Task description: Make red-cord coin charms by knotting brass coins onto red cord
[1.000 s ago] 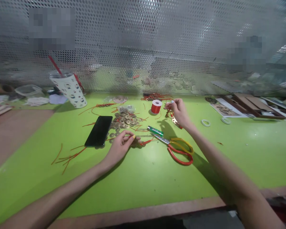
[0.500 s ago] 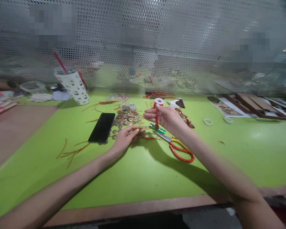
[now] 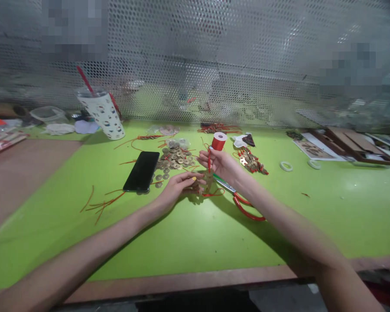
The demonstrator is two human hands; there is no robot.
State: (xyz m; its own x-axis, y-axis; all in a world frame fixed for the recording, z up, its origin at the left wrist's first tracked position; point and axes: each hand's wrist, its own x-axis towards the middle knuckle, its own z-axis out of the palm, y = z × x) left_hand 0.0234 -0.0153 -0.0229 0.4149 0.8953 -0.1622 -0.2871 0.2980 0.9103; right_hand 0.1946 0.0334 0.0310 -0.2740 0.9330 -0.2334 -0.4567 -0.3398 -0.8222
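My right hand (image 3: 219, 162) pinches a red cord (image 3: 209, 160) between thumb and forefinger, the other fingers loosely spread. A brass-coloured coin with a hole (image 3: 208, 180) hangs from the cord, slightly blurred. My left hand (image 3: 180, 186) is beside it with thumb and fingers closed at several coins (image 3: 198, 190), which its fingers partly hide. A loop of red cord (image 3: 217, 192) trails rightward from those coins. Scissors with red handles (image 3: 247, 208) lie under my right wrist, partly covered. Behind my left hand is a heap of loose holed coins (image 3: 175, 158).
A black phone (image 3: 141, 171) lies left of the coins, near cut red cords (image 3: 104, 201). Behind my right hand stands a red cord spool (image 3: 219, 142). Finished-looking corded coins (image 3: 251, 161), white rings (image 3: 286, 166) and a tilted tumbler (image 3: 102, 115) are farther out. A perforated metal screen (image 3: 195, 65) closes the back.
My right hand has lowered slightly and moved a little left, bringing the hanging coin to my left fingertips. The green lighter by the scissors is now mostly hidden. The view has shifted slightly.
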